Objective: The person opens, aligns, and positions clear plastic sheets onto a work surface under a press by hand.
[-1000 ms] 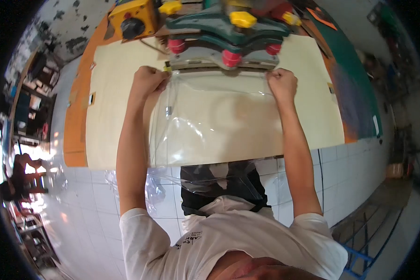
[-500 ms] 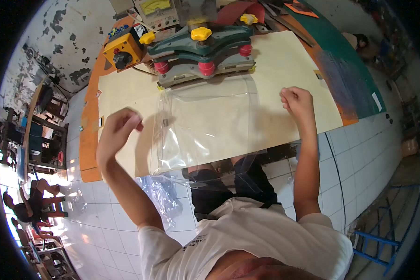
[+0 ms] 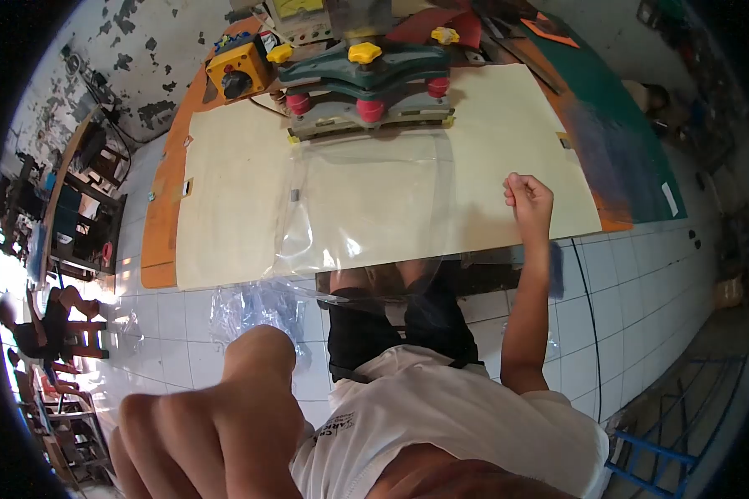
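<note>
My left hand [image 3: 200,441] is raised close to the camera at the lower left. Its knuckles and back show, but the fingertips are out of sight, so I cannot tell what they do. My right hand [image 3: 528,201] is curled closed over the right part of the cream sheet [image 3: 499,108], with nothing visible in it. Between the hands lies a clear plastic sheet [image 3: 366,200], its far end at the press head [image 3: 366,112] and its near end draped over the table edge toward my lap. The press has a green frame, pink spacers and yellow knobs [image 3: 364,53].
A yellow control box [image 3: 240,71] with a black knob stands left of the press. Crumpled clear plastic [image 3: 262,312] lies on the tiled floor. A green mat [image 3: 632,133] covers the table's right side. A blue metal frame [image 3: 657,453] stands lower right; people sit far left.
My left hand has left the area beside the plastic sheet and come down and back toward the camera. My right hand has shifted slightly nearer to me, still closed. The view has tilted a little.
</note>
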